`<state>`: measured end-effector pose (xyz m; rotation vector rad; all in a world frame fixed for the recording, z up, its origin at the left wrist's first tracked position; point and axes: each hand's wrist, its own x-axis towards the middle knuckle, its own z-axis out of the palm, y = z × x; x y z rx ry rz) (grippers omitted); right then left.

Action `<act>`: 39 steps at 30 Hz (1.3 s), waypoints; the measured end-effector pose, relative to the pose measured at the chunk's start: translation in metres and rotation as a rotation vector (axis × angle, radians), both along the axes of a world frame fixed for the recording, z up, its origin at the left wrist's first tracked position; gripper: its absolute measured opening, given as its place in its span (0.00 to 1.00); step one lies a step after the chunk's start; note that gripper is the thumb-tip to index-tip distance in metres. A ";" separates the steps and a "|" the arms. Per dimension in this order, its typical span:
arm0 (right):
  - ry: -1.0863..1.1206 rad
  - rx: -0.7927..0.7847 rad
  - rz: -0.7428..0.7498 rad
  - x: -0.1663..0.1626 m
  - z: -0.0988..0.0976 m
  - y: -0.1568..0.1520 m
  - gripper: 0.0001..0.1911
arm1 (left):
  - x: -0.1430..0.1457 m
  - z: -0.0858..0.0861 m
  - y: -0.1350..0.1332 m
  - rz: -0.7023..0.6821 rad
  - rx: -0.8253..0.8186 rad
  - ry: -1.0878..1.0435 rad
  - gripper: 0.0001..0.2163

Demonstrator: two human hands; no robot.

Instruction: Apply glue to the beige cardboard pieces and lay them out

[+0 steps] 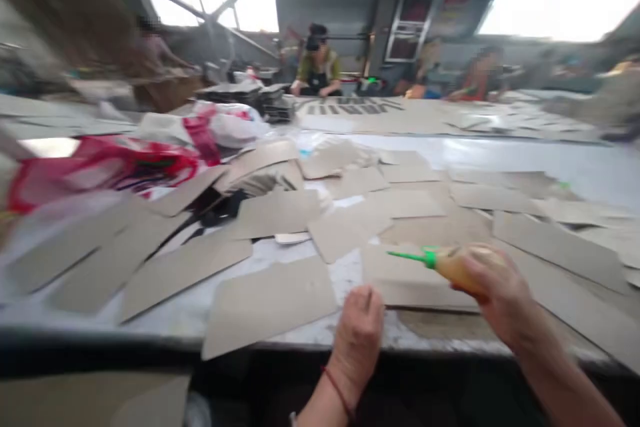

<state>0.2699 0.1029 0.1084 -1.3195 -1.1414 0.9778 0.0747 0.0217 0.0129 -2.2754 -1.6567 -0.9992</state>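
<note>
My right hand (505, 293) is wrapped round a yellowish squeeze bottle (457, 268) with a thin green nozzle. The bottle lies nearly level, its tip pointing left above a grey cardboard piece (420, 290) near the table's front edge. My left hand (359, 327) is closed at that same edge, just left of the piece; whatever its fingers hold, if anything, is hidden. Left of this hand, another cardboard piece (273, 303) lies with one corner over the edge.
Many cardboard pieces (350, 227) overlap across the white table (310, 327). Pink and white plastic bags (100, 167) lie at the left, and dark stacks (235, 93) stand behind them. A person (317, 67) works at the far side, with others blurred to the right.
</note>
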 end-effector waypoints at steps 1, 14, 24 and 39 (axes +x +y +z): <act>-0.016 -0.021 -0.018 0.011 0.002 -0.008 0.28 | 0.005 -0.004 0.005 -0.013 0.039 -0.046 0.12; -0.541 0.060 -0.005 0.001 0.000 -0.015 0.25 | -0.003 -0.009 0.007 -0.045 0.097 -0.030 0.16; -0.633 0.094 0.053 -0.001 0.003 -0.015 0.21 | -0.005 -0.006 0.007 -0.066 0.097 -0.016 0.16; -0.684 0.156 0.101 -0.009 0.003 -0.011 0.21 | -0.006 -0.008 0.008 -0.066 0.112 -0.016 0.16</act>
